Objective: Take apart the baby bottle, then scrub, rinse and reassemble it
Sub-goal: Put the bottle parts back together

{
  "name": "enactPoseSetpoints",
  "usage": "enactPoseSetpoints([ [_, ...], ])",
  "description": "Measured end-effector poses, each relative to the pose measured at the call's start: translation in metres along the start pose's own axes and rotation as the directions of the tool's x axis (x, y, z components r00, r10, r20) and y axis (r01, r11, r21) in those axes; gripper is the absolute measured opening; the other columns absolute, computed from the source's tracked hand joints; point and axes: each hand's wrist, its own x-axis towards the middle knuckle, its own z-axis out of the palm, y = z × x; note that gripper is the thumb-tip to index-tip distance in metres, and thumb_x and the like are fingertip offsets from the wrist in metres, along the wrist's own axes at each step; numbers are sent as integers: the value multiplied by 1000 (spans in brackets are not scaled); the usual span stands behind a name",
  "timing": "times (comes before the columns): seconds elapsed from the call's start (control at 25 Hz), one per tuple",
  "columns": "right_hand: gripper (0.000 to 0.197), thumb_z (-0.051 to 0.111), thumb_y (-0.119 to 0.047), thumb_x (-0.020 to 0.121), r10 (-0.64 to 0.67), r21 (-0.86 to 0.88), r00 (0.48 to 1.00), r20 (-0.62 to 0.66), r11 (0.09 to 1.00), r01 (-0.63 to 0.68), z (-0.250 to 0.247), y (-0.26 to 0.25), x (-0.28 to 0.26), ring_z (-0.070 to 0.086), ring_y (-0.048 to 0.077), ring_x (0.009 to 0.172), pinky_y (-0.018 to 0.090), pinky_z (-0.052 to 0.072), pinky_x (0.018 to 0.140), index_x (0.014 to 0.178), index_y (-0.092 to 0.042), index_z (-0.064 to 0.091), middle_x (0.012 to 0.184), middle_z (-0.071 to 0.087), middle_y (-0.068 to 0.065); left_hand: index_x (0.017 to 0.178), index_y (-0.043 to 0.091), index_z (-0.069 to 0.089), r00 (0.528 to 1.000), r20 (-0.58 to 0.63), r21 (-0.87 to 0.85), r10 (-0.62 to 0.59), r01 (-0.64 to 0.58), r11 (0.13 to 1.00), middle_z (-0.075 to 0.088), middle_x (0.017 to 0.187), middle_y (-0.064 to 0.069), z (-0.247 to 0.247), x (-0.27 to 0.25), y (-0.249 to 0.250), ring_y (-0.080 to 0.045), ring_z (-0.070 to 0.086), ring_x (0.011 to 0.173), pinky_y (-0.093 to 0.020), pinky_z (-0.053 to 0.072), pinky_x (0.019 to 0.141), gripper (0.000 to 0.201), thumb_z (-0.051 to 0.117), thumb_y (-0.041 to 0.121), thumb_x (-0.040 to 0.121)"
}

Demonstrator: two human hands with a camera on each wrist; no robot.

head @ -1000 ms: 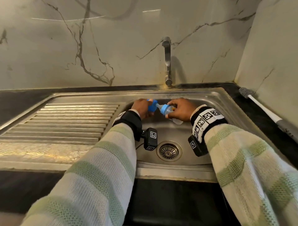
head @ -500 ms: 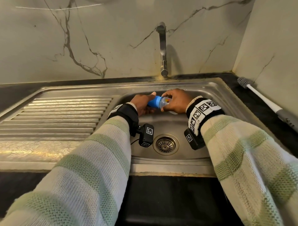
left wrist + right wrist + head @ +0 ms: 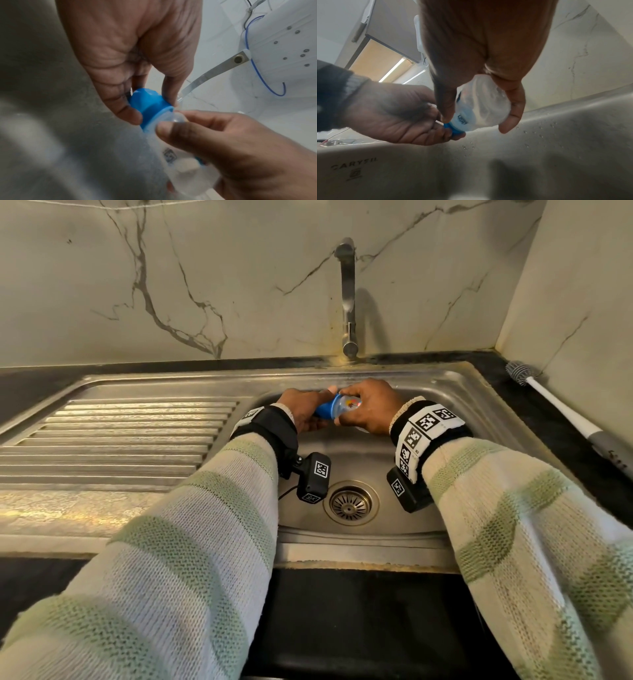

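Hands meet over the sink (image 3: 455, 392), right at the far side of the basin below the tap (image 3: 347, 299). The left hand (image 3: 301, 412) has its fingers curled around the blue cap (image 3: 327, 409), thumb on one side and fingertips on the other, a firm grasp on that end. The right hand (image 3: 370, 409) wraps the clear bottle (image 3: 351, 405), thumb pressed along the near side and fingers curved over the top. The bottle lies roughly on its side between the two hands, held above the basin floor, cap end pointing to the person's left.

From the left wrist view, the blue cap (image 3: 149, 105) sits flush against the clear bottle (image 3: 171, 135), with the left hand (image 3: 133, 54) pinching it and the right hand (image 3: 231, 148) closing round the body, where a small printed mark shows. From the right wrist view, the right hand (image 3: 488, 47) grips the clear bottle (image 3: 481, 102), and only a sliver of blue cap (image 3: 453, 128) peeks from the left hand (image 3: 399, 115).

Water droplets (image 3: 537, 129) speckle the steel wall of the sink. Down in the basin, the drain (image 3: 349, 503) sits between the two wrists. Off to the right, a bottle brush (image 3: 561, 412) lies on the dark counter (image 3: 513, 392) beside the wall, well apart from both hands. The ribbed draining board (image 3: 120, 440) stretches away to the left.
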Motion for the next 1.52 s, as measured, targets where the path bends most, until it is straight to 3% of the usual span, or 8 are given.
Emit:
enactPoseSetpoints([
  [0.12,45,81,-28,76,9,-13,1000,7,1000,-9,-1,-2,-2,64,20,90,37,54,83,117,-14,69,103,69,5,113,3,67,1000,-21,18,10,-10,1000,71,99,-14,5,-2,2,-25,70,81,-32,59,65,43,74,36,86],
  [0.28,47,80,-27,77,15,-15,999,34,1000,-15,-3,1,-8,59,13,85,23,43,70,121,-17,66,100,65,-1,118,6,64,1000,-4,47,10,-9,999,70,104,-14,8,-2,-6,-27,70,89,-38,62,76,45,72,38,88],
  [0.56,41,78,-30,78,64,30,997,34,997,-65,13,7,3,62,21,90,31,48,77,113,-14,63,100,65,4,122,11,62,998,-5,37,66,-65,997,68,111,-14,11,-5,-7,-26,68,93,-35,60,75,37,67,32,92],
  [0.84,41,78,-38,79,137,129,985,-106,984,-123,11,13,4,59,22,84,25,39,61,105,-10,64,96,64,5,125,4,59,996,85,-28,20,-18,999,65,101,-15,15,-11,-2,-24,63,87,-39,57,82,42,62,33,96],
  [0.96,42,73,-35,84,145,156,985,-89,979,-130,11,10,5,60,23,93,27,41,71,115,-9,61,108,66,10,126,5,59,994,108,-4,13,-12,1000,65,99,-13,16,-15,-3,-26,64,89,-41,58,82,43,63,35,95],
  [1.2,67,75,-22,82,147,218,989,-13,966,-141,8,7,3,58,24,111,29,44,87,140,-11,44,128,58,8,123,3,56,985,136,-47,111,-105,993,65,92,-15,14,-21,10,-23,64,78,-37,57,78,32,54,1,91],
  [1.36,67,80,-16,74,158,189,987,-17,970,-152,10,12,6,59,21,97,30,44,79,133,-10,49,119,61,8,124,3,59,982,137,172,132,-154,973,66,104,-24,15,-19,11,-38,66,96,-50,55,93,38,51,2,86],
  [1.52,63,84,-17,71,159,155,986,-42,976,-150,8,18,6,59,20,92,29,43,73,126,-12,52,107,60,3,107,4,68,951,197,591,239,-310,745,68,108,-18,10,-10,2,-30,64,99,-44,53,94,23,53,4,90],
])
